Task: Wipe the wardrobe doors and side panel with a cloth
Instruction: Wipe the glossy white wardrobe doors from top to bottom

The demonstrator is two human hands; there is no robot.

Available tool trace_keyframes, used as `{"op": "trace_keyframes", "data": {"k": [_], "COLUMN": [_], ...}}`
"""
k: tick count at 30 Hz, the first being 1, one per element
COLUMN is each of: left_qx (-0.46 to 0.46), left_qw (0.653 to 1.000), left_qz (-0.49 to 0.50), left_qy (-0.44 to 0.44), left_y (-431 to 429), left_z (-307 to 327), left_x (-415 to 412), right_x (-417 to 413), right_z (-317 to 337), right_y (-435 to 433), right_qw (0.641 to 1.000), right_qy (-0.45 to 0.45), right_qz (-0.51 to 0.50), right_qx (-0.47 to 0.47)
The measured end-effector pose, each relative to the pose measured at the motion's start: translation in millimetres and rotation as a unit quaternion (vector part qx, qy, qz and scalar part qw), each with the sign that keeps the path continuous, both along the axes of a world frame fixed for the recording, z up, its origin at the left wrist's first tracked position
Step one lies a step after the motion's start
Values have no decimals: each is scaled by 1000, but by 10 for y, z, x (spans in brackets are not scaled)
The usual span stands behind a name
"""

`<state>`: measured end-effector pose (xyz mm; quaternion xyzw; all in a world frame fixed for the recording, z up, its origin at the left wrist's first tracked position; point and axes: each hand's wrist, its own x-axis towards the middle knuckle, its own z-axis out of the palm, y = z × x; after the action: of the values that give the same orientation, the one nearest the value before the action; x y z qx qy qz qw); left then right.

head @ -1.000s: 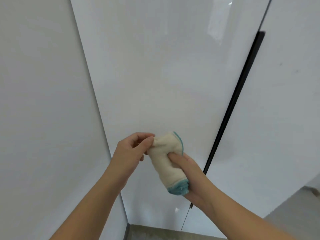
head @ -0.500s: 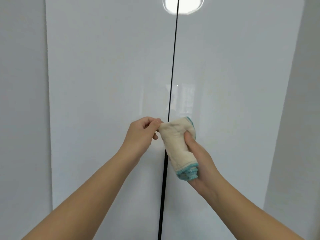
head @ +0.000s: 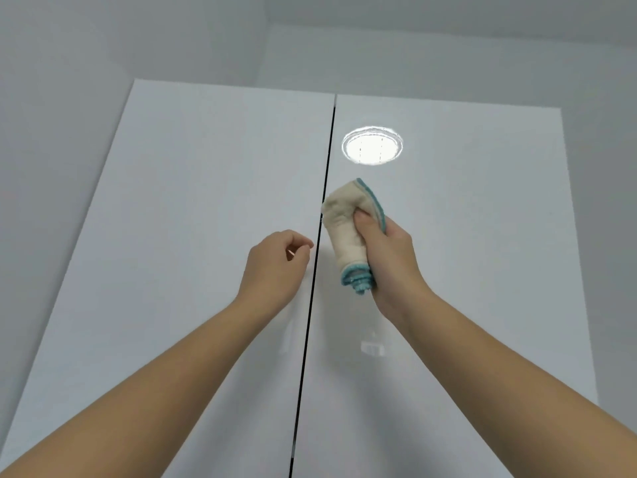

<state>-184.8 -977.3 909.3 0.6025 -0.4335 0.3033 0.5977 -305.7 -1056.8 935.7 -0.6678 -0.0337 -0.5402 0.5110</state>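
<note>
Since the shot half a second earlier, your left hand (head: 275, 263) had let go of the cloth (head: 344, 232) and pulled off to the left of it. Your head had also tipped up, so the top edges of both doors came into view.

That left the cloth all on your right side. Your right hand (head: 391, 260) had it wrapped up, thumb across the front and fingers curled round the back, with the thing bunched into a roll. Its long axis ran pretty much up and down, the cream end sticking out above your thumb and the teal-edged end poking out below your palm. The left hand sat just left of the dark seam (head: 310, 339) between the doors, fingers loosely curled with nothing in them. It looked idle to me.

The bit that mattered for the next move: the cloth was in front of the right door (head: 482, 270), its upper left corner just overlapping the seam, and the lamp reflection (head: 372, 145) was right above it. I couldn't tell whether the cloth was actually touching the panel or just held close. The left door (head: 189, 253) was over on the other side, nearer your empty hand.

My guess is wiping hadn't properly started, and the right door was the natural first one, since that hand had the cloth. There was no side panel I could pick out.
</note>
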Motion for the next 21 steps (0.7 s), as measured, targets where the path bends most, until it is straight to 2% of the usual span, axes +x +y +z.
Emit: {"op": "trace_keyframes", "data": {"k": [5,9,12,15,21], "left_qx": [6,35,70,86,89], "left_qw": [973,933,924,924,911], "left_qz": [176,278,297,293,308], "left_qy": [-150,-224,-231,-229,-258], "left_y": [-113,-178,-246,-319,-464], "left_z": [521,966,1222,1403,1677], "left_x": [348,525,624,655,645], "right_x": [299,457,588,659,753], "right_z": [706,1288,1596,1852,2267], "right_y": [-38,-101,-161,-272,-393], "right_qw": [982,920,856,808,782], "right_qy": [-85,-163,-165,-152,-142], "right_qz": [-124,-270,-380,-462,-527], "right_qx": [-117,-232,-309,-334,-302]}}
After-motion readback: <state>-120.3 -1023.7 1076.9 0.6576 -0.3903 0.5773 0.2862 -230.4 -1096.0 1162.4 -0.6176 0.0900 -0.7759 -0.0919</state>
